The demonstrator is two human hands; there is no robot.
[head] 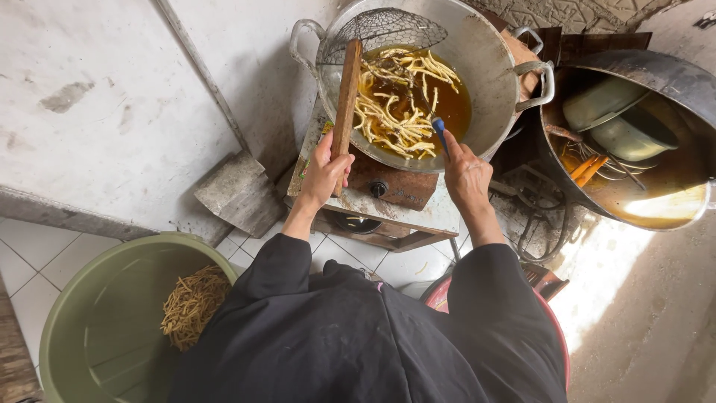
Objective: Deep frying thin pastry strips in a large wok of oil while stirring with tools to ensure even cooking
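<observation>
Pale yellow dough sticks point(399, 101) frying in brown oil inside big metal wok point(485, 52) on rusty stove point(391, 186). Left hand point(326, 173) fingers wrapped round wooden handle of wire-mesh skimmer point(346, 97); right hand point(466, 175) pinching blue-handled utensil point(440, 133) at wok rim. Green plastic tub point(104, 336) with fried sticks sits lower left.

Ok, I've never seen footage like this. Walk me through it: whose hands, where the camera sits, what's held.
There is one picture, from a camera on the person's head, looking down at their own bare hands. The left hand grips the wooden handle of a wire skimmer resting over a wok of oil with pale strips frying. The right hand holds a blue-handled tool in the oil. The wok sits on a small stove. A green tub at lower left holds more strips.
</observation>
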